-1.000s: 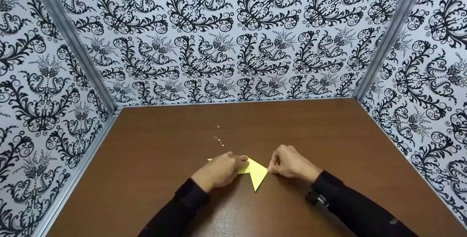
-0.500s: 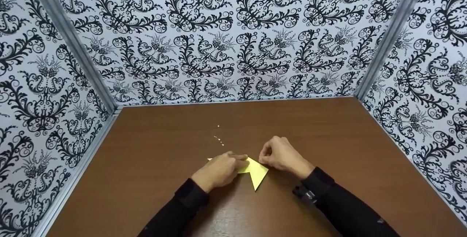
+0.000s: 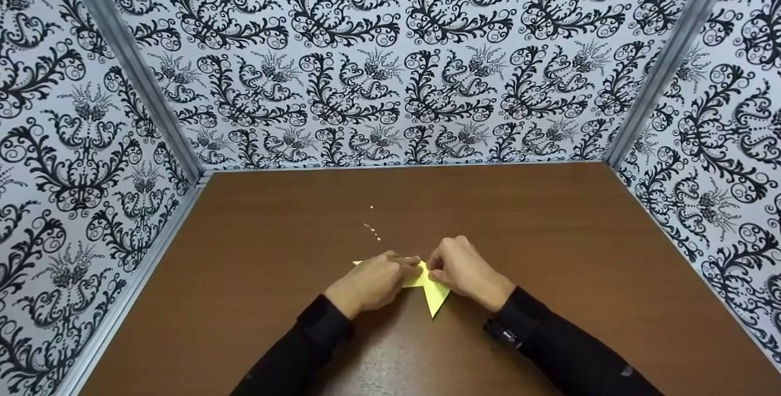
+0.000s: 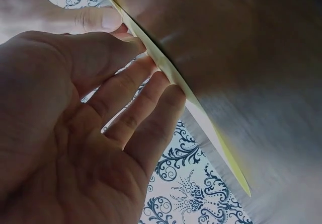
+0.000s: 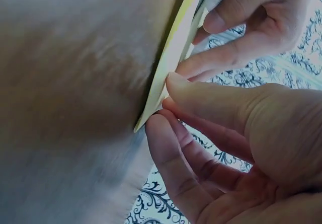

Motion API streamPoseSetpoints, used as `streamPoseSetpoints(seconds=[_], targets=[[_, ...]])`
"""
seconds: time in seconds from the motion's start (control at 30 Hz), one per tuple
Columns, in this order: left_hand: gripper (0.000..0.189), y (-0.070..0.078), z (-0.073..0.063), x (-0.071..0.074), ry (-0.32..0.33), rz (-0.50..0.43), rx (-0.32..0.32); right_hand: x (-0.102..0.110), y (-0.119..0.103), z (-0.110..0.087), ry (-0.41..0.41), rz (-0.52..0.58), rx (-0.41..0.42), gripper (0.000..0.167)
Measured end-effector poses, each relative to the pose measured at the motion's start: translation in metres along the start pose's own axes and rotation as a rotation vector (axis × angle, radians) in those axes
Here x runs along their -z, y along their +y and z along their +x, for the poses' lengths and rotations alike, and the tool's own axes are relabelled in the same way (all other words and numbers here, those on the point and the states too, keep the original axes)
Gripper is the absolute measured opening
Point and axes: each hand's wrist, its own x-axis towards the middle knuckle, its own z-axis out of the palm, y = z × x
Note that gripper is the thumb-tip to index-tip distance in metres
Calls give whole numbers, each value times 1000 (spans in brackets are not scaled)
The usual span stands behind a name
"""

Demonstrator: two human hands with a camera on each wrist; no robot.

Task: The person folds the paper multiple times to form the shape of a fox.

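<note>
A piece of folded yellow paper (image 3: 434, 301) with pointed corners lies on the brown table, partly covered by both hands. My left hand (image 3: 371, 281) presses its fingertips on the middle of the paper. In the left wrist view, the fingers of that hand (image 4: 126, 105) are nearly straight against the paper (image 4: 221, 141). Close beside it, my right hand (image 3: 468, 268) is at the paper's right part, thumb and forefinger together. The right wrist view shows the right thumb (image 5: 201, 93) on the paper (image 5: 168, 58), with the other fingers bent near its pointed end.
The brown wooden table (image 3: 293, 219) runs back to a patterned black-and-white wall (image 3: 390, 79). Several small white specks (image 3: 378, 238) lie beyond the left hand. Grey metal posts (image 3: 131, 66) stand at the back corners.
My right hand has left the paper's right corner and moved left along its upper edge, onto the paper beside the left hand. The left hand stays on the paper.
</note>
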Motion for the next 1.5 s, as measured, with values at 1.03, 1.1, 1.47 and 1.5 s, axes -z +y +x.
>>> streamPoseSetpoints(seconds=[1.03, 1.1, 1.47, 1.5], targets=[[25, -48, -22, 19, 108, -180, 420, -6, 1, -8, 82, 33, 191, 42], [25, -49, -21, 18, 105, -182, 427, -5, 1, -9, 84, 29, 186, 42], [19, -52, -22, 15, 48, -207, 456, -6, 0, -8, 90, 13, 186, 38], [17, -52, -22, 15, 44, -211, 446, -6, 0, -9, 83, 18, 180, 38]])
